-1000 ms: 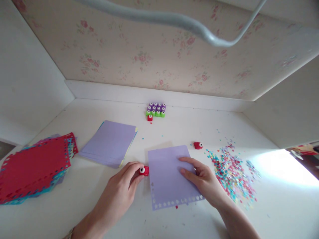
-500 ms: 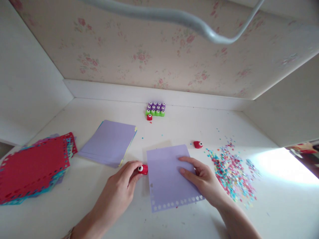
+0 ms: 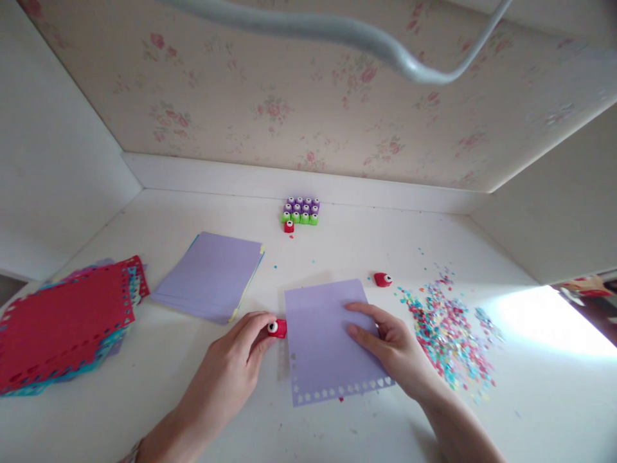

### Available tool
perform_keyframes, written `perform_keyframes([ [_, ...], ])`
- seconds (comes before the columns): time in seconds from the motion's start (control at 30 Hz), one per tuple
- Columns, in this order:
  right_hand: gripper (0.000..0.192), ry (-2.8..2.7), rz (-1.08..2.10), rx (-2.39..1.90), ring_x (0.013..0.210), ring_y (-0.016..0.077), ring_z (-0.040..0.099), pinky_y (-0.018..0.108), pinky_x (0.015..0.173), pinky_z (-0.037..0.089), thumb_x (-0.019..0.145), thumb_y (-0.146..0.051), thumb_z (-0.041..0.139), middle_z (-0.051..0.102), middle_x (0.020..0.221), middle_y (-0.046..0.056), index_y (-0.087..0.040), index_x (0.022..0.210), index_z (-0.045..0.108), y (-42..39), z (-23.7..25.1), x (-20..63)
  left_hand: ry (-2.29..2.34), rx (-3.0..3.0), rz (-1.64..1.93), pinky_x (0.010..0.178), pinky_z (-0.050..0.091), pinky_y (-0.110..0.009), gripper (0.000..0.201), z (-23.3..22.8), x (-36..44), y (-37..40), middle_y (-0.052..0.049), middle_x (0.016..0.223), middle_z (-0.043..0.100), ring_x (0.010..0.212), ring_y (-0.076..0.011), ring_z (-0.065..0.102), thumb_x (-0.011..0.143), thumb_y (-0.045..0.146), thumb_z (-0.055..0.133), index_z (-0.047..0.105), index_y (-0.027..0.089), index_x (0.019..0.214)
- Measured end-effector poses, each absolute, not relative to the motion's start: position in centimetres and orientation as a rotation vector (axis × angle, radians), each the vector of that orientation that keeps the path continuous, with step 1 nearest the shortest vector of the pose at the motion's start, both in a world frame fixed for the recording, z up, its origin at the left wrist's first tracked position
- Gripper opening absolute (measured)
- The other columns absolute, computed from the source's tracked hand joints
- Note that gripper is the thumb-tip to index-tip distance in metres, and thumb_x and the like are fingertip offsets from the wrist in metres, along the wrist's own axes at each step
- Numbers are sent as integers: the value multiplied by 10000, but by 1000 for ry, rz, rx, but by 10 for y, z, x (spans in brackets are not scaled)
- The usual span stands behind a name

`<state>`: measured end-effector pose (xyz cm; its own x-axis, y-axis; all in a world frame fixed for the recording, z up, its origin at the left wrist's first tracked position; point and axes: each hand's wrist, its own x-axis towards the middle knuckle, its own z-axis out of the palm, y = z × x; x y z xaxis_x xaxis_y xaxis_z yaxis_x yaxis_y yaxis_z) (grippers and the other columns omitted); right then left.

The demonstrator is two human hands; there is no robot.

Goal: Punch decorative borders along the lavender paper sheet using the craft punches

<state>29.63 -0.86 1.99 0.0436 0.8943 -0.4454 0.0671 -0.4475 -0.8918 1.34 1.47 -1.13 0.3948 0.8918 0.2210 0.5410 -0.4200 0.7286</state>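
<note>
Between the thumb and fingers of my left hand (image 3: 238, 350) is a small red craft punch (image 3: 277, 328) with a white button. It sits against the left edge of a purple sheet of paper (image 3: 325, 334). Cut-out shapes run along the sheet's bottom edge and up the lower part of its left edge. My right hand (image 3: 398, 350) pinches the sheet at its right side, thumb and index finger on top and the other fingers underneath or hidden.
Left lie a purple paper stack (image 3: 212, 273) and punched red sheets (image 3: 72, 321) over other colours. Confetti (image 3: 453, 334) is heaped at right, near another red punch (image 3: 383, 280). Several purple and green punches (image 3: 301, 209) stand in rows at the back, one red punch (image 3: 289, 226) before them.
The purple sheet has shifted very slightly away from me at its lower edge. Both hands keep their grips and almost the same places.
</note>
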Motion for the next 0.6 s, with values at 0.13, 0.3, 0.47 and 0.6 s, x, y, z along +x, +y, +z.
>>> perform_keyframes([
  [0.13,548,-986,1476,-1618,560,152,634,249,489,475,774,-527,762,715,768,14,-218,1207,631,-9,19,296,1234,2089,803,863,527,-279,193,-12,13,15,-7,1143,670,1024,-175,667,1007,273,510,523,288,1199],
  [0.3,554,-1027,1461,-1625,563,154,633,256,493,479,787,-536,748,715,785,18,-222,1226,622,-8,17,297,1227,2091,812,874,521,-274,198,-12,13,14,-5,1147,668,1026,-169,665,1010,278,515,520,291,1208],
  [0.47,557,-1066,1467,-1639,555,154,626,262,493,481,810,-552,719,706,775,17,-233,1253,606,-10,15,298,1168,2116,844,904,513,-269,200,-11,17,16,-18,1147,661,1049,-162,647,1013,255,516,534,275,1211],
  [0.6,532,-1216,1410,-1692,551,156,610,267,476,479,852,-564,661,697,786,29,-234,1265,608,-10,12,297,1135,2166,870,924,515,-267,216,-12,19,17,-25,1156,663,1059,-162,642,1004,245,537,560,265,1218],
])
